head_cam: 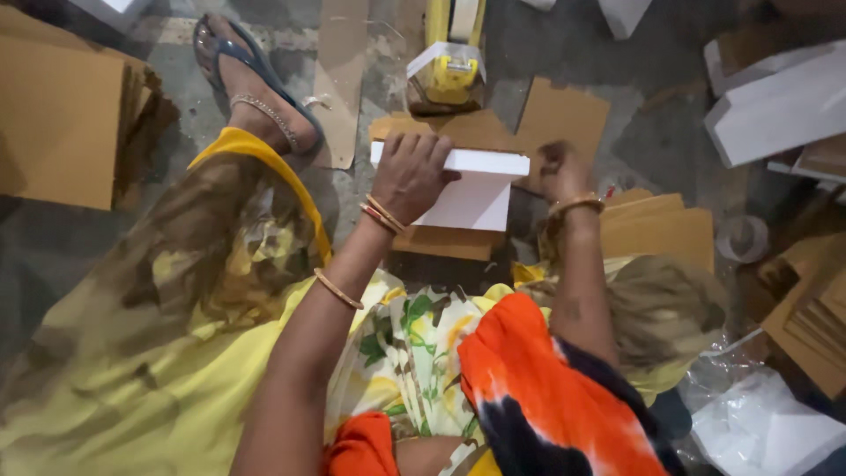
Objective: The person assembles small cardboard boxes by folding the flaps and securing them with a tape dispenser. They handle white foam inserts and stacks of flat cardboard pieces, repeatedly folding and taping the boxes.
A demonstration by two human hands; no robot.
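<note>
Grey floor strewn with cardboard; left hand (410, 172) grips white box (467, 189) top edge, right hand (560, 167) fisted beside it; looks light, stiff, best held by edges.

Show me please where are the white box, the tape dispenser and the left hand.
white box (471, 198), head view, on its flat white side.
tape dispenser (451, 75), head view, on its yellow body.
left hand (410, 176), head view, on its back.

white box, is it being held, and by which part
Yes. The left hand grips the white box at its upper left corner, fingers curled over the top edge. The right hand sits by its right end; contact cannot be told.
</note>
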